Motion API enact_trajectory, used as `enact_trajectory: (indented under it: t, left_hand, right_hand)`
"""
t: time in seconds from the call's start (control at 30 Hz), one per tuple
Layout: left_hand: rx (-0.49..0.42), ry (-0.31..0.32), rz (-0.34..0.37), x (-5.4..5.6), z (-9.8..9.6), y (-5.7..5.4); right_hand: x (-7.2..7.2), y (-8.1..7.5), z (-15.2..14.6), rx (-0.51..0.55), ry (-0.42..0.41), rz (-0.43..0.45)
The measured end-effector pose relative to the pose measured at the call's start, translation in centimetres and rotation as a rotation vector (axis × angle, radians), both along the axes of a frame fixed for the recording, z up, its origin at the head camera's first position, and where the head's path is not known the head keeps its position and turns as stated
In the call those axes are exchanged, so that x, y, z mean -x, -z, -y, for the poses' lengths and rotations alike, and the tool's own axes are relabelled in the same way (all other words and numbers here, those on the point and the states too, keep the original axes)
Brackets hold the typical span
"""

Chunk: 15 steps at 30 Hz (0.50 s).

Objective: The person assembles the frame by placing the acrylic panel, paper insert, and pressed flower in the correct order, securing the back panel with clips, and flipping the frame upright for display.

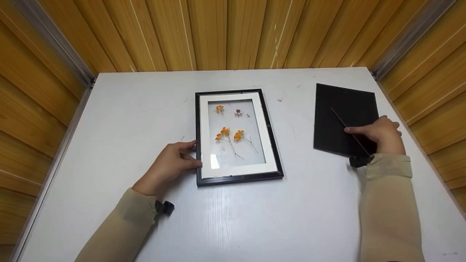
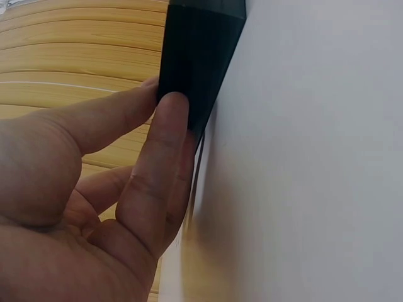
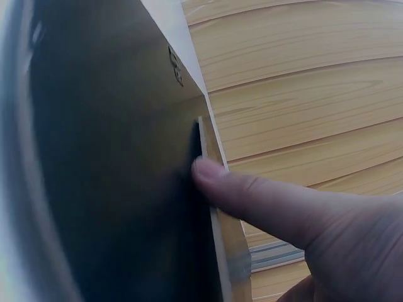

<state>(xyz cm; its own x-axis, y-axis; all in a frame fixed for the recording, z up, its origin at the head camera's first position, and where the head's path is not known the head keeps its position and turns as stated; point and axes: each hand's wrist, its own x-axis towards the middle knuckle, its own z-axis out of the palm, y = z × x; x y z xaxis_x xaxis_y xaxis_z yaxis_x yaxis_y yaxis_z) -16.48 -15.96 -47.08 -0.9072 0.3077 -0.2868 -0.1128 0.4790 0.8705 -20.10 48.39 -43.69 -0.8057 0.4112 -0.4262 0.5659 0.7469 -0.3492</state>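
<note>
A black picture frame (image 1: pixel 238 178) with a white mat lies on the white table, several orange dried flowers (image 1: pixel 238 135) and a small pinkish one (image 1: pixel 238 112) showing behind its clear pane. My left hand (image 1: pixel 169 163) holds the frame's left side, thumb at the rim; in the left wrist view the fingers lie along the dark side wall (image 2: pixel 201 56). To the right, my right hand (image 1: pixel 387 134) grips a black backing board (image 1: pixel 327 123) by its right side. Its thumb rests at a thin straight edge across the board, also seen in the right wrist view. The other fingers are mostly hidden.
The white tabletop (image 1: pixel 145 102) has small marks near the back. Wood-patterned panels (image 1: pixel 240 36) stand behind it and on both sides, joined by metal corner posts (image 1: pixel 62 40). Black wrist straps show at both cuffs.
</note>
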Motion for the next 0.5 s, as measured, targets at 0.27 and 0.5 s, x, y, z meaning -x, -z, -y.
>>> enact_trajectory:
  t: [0.27, 0.5]
  left_hand:
    - [-0.001, 0.005, -0.009, 0.07, 0.03, 0.12]
    - [0.017, 0.001, -0.013, 0.12, 0.09, 0.03]
  right_hand:
    - [-0.57, -0.09, -0.22, 0.252, 0.074, -0.116]
    - [-0.62, -0.90, -0.47, 0.880, 0.353, -0.214]
